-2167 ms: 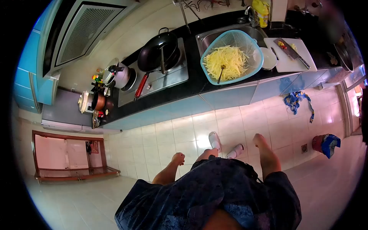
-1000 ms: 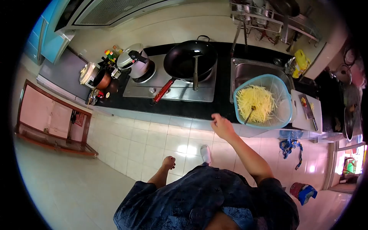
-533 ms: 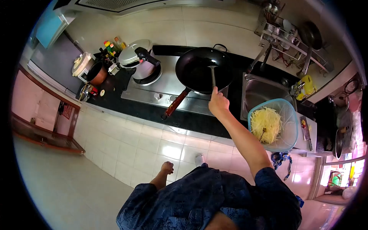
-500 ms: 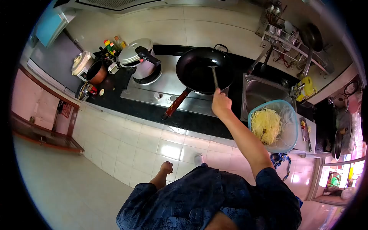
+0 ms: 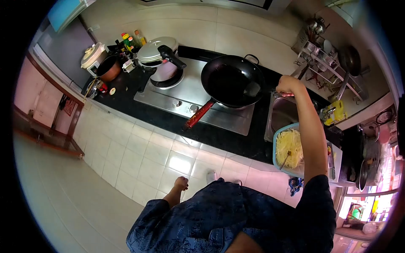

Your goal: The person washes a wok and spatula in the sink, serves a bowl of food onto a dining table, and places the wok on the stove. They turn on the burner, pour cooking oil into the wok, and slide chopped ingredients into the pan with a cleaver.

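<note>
My right hand (image 5: 290, 85) is closed round the handle of a metal spatula (image 5: 252, 89), held beyond the right rim of the black wok (image 5: 223, 86). The spatula's broad blade is inside the wok, at its right side. The wok sits on the stove's right burner, its red-brown handle (image 5: 199, 114) pointing toward me. My left hand (image 5: 181, 183) hangs low over the floor, fingers curled, with nothing visible in it. Below my right forearm, pale yellow shreds (image 5: 290, 145) fill a light blue basket (image 5: 276, 157), partly hidden by the arm.
A pressure cooker (image 5: 162, 69) stands on the left burner of the steel stove (image 5: 168, 98). Left of it are a copper-coloured pot (image 5: 109, 69), a rice cooker (image 5: 93, 57) and bottles (image 5: 128, 42). The sink (image 5: 280, 116) lies to the right, below a utensil rack (image 5: 325, 59).
My right hand has moved right and away from me, past the wok's edge. The spatula has swung to lie sideways, its blade now at the wok's right side. The head view has shifted slightly.
</note>
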Demonstrator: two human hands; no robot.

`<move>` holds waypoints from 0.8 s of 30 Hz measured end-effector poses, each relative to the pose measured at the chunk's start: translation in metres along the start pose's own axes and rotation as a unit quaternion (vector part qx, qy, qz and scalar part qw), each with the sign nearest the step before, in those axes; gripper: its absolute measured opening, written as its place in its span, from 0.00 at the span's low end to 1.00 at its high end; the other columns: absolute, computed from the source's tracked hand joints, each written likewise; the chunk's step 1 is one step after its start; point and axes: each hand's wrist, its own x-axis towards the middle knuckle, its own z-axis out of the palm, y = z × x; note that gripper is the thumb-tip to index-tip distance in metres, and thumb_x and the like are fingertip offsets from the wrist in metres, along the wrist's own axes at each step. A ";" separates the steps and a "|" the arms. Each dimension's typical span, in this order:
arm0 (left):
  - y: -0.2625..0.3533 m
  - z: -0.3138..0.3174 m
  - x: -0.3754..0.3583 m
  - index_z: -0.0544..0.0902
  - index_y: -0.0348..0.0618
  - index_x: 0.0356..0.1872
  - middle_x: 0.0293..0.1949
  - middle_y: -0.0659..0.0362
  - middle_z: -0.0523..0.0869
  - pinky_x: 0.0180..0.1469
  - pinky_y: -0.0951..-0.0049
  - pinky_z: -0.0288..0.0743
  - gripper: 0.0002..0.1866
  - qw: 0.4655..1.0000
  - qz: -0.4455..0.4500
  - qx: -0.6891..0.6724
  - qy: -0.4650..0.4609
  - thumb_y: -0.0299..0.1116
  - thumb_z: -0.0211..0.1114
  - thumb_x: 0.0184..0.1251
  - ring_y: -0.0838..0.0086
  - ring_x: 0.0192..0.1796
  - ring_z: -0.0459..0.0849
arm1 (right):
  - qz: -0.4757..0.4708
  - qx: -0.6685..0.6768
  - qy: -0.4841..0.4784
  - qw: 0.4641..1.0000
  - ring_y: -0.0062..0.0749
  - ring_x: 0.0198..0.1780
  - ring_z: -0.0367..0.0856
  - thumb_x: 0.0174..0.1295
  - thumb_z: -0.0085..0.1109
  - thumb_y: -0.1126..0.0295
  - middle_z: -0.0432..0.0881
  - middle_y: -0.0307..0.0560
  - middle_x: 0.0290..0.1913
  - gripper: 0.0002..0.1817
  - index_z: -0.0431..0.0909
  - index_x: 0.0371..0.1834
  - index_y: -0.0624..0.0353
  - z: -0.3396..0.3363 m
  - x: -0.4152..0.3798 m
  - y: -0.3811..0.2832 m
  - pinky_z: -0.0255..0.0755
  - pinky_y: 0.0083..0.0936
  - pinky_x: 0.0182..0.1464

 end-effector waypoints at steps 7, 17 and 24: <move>-0.001 0.009 -0.012 0.79 0.34 0.41 0.26 0.52 0.84 0.18 0.68 0.74 0.15 1.000 -0.002 -0.007 0.007 0.37 0.51 0.70 0.66 0.21 0.84 | -0.074 0.068 -0.169 0.981 0.26 0.12 0.64 0.57 0.60 0.66 0.70 0.40 0.13 0.18 0.69 0.12 0.58 0.040 0.037 -0.026 0.56 0.28 0.15; -0.014 0.000 -0.013 0.78 0.35 0.41 0.26 0.52 0.84 0.19 0.68 0.75 0.14 1.000 -0.010 -0.011 0.011 0.37 0.50 0.70 0.65 0.22 0.84 | -0.080 0.103 0.103 0.986 0.51 0.24 0.83 0.49 0.61 0.63 0.80 0.63 0.23 0.18 0.81 0.29 0.73 0.096 0.056 -0.003 0.75 0.40 0.26; -0.029 -0.001 -0.005 0.78 0.35 0.42 0.27 0.52 0.85 0.20 0.68 0.77 0.14 1.000 -0.025 -0.009 0.001 0.36 0.50 0.70 0.65 0.22 0.85 | -0.035 0.043 -0.028 0.998 0.31 0.11 0.69 0.52 0.63 0.66 0.72 0.46 0.13 0.13 0.74 0.19 0.64 0.030 0.019 0.005 0.61 0.31 0.13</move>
